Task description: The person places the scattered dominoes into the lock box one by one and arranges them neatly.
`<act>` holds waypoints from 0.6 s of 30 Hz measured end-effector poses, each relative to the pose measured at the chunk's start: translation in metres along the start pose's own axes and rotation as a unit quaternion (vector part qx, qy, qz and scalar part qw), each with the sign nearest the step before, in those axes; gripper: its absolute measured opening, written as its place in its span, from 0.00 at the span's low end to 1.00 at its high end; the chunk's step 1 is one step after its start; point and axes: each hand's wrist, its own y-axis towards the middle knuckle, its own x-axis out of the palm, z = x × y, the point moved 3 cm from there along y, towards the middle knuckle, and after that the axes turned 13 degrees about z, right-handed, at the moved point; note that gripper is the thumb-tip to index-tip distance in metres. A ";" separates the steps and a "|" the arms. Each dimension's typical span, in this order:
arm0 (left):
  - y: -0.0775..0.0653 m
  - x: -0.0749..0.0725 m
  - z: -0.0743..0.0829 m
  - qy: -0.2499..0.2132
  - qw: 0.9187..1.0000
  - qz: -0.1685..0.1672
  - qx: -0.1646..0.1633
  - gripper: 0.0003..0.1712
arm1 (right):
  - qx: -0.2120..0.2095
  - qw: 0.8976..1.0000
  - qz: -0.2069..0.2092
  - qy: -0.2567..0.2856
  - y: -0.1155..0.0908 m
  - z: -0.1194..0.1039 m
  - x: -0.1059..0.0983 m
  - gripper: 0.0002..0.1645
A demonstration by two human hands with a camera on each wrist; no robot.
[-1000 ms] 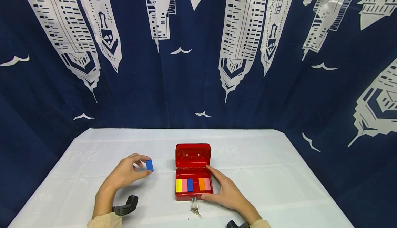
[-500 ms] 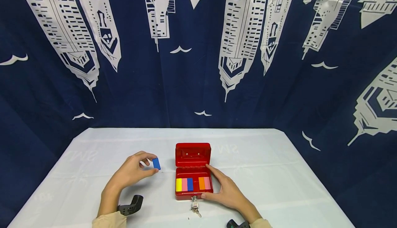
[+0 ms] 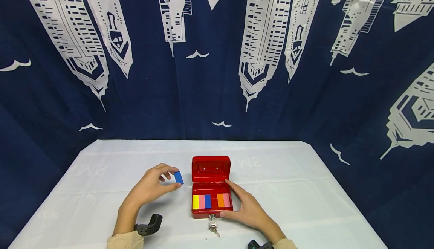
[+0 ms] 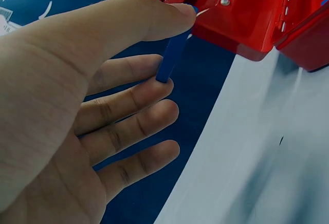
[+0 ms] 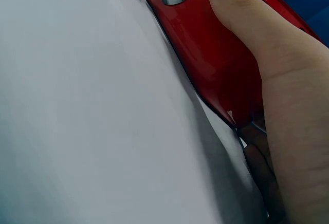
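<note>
Between the thumb and fingertips of my left hand [image 3: 152,184] is a small flat blue block [image 3: 178,177], held up to the left of a red cash box [image 3: 203,216]. The left wrist view shows this block [image 4: 175,54] edge-on, pinched at its two ends. The cash box stands with its lid [image 3: 211,169] raised. Inside lie a yellow block [image 3: 195,202], a pink block [image 3: 201,202] and a blue block [image 3: 208,201] side by side, then a gap, then an orange block [image 3: 220,200] and another pink block [image 3: 226,200]. My right hand [image 3: 249,209] grips the box's right side, thumb at the front wall.
Keys [image 3: 213,228] hang from the lock at the front of the box. A white cloth [image 3: 298,196] covers the table, and a navy curtain [image 3: 152,106] printed with white buildings rises behind it. Each wrist carries a black camera mount [image 3: 149,225].
My left hand has moved to the right with the blue block, closer to the cash box. The right hand and the box have stayed in place.
</note>
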 end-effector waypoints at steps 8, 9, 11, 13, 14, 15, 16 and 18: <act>0.002 0.009 0.007 -0.007 1.000 0.000 -0.002 0.23 | 0.005 1.000 -0.004 0.002 0.001 0.000 0.000 0.60; 0.002 0.010 0.008 -0.008 1.000 0.000 -0.001 0.23 | 0.006 1.000 -0.005 0.001 0.001 0.001 0.000 0.60; 0.002 0.013 0.010 -0.011 1.000 0.000 0.003 0.23 | 0.007 1.000 -0.006 -0.001 0.001 0.001 0.001 0.60; 0.002 0.015 0.012 -0.012 1.000 -0.002 0.011 0.23 | 0.008 1.000 -0.007 -0.002 0.001 0.001 0.001 0.60; 0.002 0.017 0.013 -0.014 1.000 -0.003 0.016 0.23 | 0.008 1.000 -0.007 -0.002 0.001 0.001 0.001 0.60; 0.002 0.018 0.014 -0.015 1.000 -0.003 0.020 0.23 | 0.008 1.000 -0.007 -0.003 0.001 0.001 0.001 0.60; 0.002 0.019 0.015 -0.015 1.000 -0.003 0.025 0.23 | 0.008 1.000 -0.007 -0.003 0.001 0.001 0.001 0.60; 0.002 0.021 0.017 -0.016 0.999 -0.005 0.035 0.23 | 0.008 1.000 -0.007 -0.002 0.001 0.001 0.001 0.60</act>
